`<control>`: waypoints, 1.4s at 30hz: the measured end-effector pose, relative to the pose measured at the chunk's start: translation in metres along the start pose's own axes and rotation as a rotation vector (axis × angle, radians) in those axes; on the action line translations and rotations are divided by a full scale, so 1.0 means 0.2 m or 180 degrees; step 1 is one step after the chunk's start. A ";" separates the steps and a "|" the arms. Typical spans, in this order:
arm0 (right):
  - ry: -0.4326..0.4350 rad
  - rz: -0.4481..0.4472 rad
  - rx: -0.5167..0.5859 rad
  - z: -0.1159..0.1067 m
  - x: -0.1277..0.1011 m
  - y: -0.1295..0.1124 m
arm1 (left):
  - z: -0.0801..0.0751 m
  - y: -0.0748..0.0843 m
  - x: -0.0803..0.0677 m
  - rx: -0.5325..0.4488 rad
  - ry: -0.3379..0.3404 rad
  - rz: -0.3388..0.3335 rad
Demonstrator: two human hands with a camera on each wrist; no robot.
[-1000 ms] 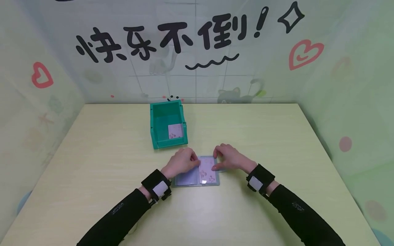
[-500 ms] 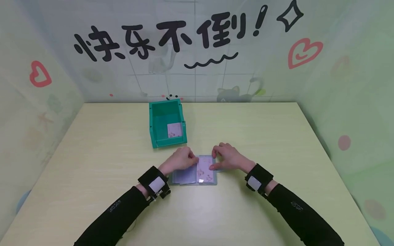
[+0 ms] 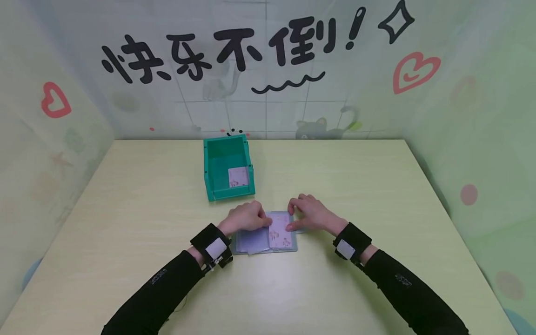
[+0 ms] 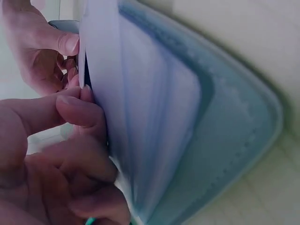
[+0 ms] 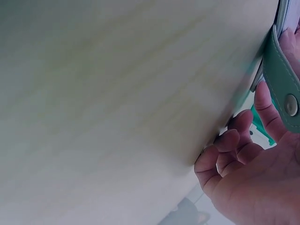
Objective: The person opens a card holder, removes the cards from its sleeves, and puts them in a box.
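A small card holder lies spread on the table, with a blue-green stitched cover and clear sleeve pages. A pink-lilac card shows on its right side. At the middle, my left hand pinches the edge of a page between thumb and forefinger, its other fingers curled. My right hand holds the holder's right side, thumb on the page and forefinger by the top edge. Beside that thumb hangs the closing strap with its metal snap.
Behind the holder stands a green open bin, a pinkish card lying inside it. The pale wooden table meets printed cloth walls at the back and sides.
A sleeve page now slants out past the holder's lower edge, left of the card. The glare on the card has gone. My left hand has shifted slightly; my right hand stays nearly still.
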State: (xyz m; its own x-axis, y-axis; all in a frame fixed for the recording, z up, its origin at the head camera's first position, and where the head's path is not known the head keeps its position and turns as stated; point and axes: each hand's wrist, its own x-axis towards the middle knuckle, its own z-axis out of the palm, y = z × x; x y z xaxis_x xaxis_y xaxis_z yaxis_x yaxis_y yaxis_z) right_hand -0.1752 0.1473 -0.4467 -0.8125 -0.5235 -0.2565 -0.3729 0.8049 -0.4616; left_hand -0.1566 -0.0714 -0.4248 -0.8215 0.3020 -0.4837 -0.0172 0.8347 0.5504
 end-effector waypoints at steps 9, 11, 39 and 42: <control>0.0006 -0.0056 -0.0033 0.00 0.01 0.02 | 0.01 -0.01 0.01 0.0016 -0.0022 -0.0023; 0.0016 -0.0066 -0.0032 0.00 0.01 0.02 | 0.00 -0.01 0.01 0.0006 -0.0005 -0.0020; -0.0022 0.0005 0.0002 -0.01 0.02 0.01 | -0.04 -0.08 0.00 -0.0320 -0.0149 0.0094; -0.0025 0.0016 0.0013 -0.01 0.02 0.01 | -0.05 -0.09 0.00 -0.0514 -0.0267 0.0113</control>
State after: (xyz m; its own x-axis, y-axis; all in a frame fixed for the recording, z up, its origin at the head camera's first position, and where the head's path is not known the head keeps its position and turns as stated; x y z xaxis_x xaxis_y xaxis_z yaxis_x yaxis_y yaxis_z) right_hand -0.1800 0.1471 -0.4470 -0.8108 -0.5217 -0.2654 -0.3670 0.8064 -0.4638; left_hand -0.1619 -0.0909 -0.4286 -0.7730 0.3729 -0.5133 -0.0858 0.7402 0.6669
